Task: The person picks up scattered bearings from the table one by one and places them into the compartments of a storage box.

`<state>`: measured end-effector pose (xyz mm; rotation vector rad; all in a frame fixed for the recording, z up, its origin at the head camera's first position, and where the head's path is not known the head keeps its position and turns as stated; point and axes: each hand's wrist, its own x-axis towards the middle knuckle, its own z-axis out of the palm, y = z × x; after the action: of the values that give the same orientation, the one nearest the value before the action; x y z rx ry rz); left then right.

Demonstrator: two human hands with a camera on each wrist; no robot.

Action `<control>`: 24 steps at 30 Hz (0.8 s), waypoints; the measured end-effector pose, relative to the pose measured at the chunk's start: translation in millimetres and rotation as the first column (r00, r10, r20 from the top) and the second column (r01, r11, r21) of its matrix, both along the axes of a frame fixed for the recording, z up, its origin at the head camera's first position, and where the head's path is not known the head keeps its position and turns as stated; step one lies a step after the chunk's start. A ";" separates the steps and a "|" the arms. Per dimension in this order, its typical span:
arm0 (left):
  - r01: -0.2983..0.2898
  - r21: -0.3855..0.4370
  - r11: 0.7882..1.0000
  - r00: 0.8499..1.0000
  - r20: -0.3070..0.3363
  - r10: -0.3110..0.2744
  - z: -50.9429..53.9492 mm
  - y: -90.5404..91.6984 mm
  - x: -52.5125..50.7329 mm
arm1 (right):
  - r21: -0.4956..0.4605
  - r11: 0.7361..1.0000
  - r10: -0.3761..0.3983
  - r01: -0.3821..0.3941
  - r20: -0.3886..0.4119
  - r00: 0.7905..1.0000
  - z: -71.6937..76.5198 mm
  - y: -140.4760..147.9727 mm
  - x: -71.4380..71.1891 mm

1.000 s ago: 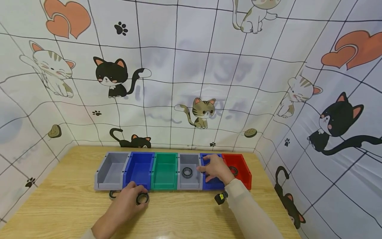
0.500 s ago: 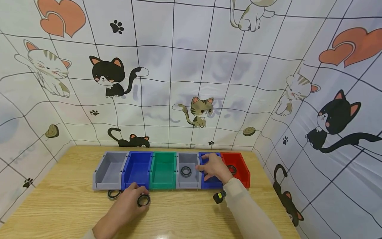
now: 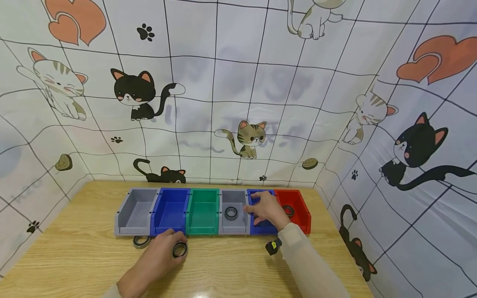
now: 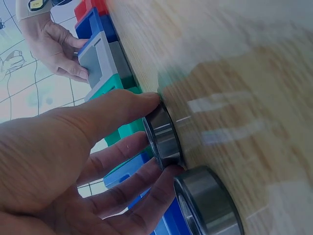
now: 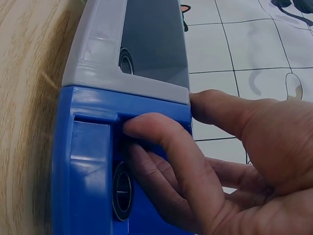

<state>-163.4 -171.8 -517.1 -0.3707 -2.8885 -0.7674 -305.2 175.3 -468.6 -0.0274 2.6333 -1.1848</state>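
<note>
My left hand (image 3: 160, 252) pinches a ball bearing (image 4: 164, 134) between thumb and fingers, low over the table in front of the left blue bin. Just behind it, a second bearing (image 4: 210, 200) lies on the table by the left grey bin's front. My right hand (image 3: 266, 208) reaches into the right blue bin (image 3: 263, 229), its fingers loosely bent and nothing visible between them. Inside that bin, a bearing (image 5: 117, 205) shows below the fingers in the right wrist view, apart from the fingertips. Another bearing (image 3: 226, 214) lies in the neighbouring grey bin.
Six-colour-block row aside, the bins stand side by side along the table's back: left grey bin (image 3: 135, 231), left blue bin (image 3: 169, 229), green bin (image 3: 203, 229), right grey bin (image 3: 234, 229) and red bin (image 3: 303, 223). The red bin contains a bearing (image 3: 292, 210). A cat-printed curtain (image 3: 201, 124) hangs behind.
My left hand has shifted slightly right with its bearing, uncovering more of the bearing on the table. My right hand stays in place over the blue bin. The head view has shifted a little.
</note>
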 end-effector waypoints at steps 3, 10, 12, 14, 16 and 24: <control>-0.004 -0.008 1.000 1.000 0.005 0.004 1.3 1.3 -0.6 | -0.016 1.000 -0.001 0.001 -0.003 1.000 -1.5 0.1 -0.6; -0.007 -0.009 1.000 0.998 0.063 0.008 3.6 3.2 -3.0 | -0.026 1.000 -0.009 0.009 -0.004 1.000 -3.9 0.4 -2.1; -0.006 -0.010 1.000 0.998 0.063 0.007 4.2 3.5 -3.1 | -0.028 1.000 -0.011 0.011 -0.003 1.000 -4.3 0.3 -2.1; 0.000 -0.012 1.000 0.999 0.050 0.000 4.3 3.5 -3.2 | -0.032 0.999 -0.014 0.014 0.000 1.000 -4.4 0.1 -2.1; 0.005 -0.016 1.000 0.999 0.035 -0.005 3.7 3.4 -3.1 | -0.034 0.999 -0.017 0.017 0.002 1.000 -4.7 -0.1 -2.0; 0.003 -0.006 1.000 1.000 0.009 -0.003 3.6 5.7 -2.3 | -0.025 0.999 -0.025 0.025 0.006 1.000 -3.5 -1.4 -0.6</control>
<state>-165.7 -166.1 -513.5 -0.3734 -2.8997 -0.7633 -305.8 173.9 -472.1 0.0041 2.6211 -1.2242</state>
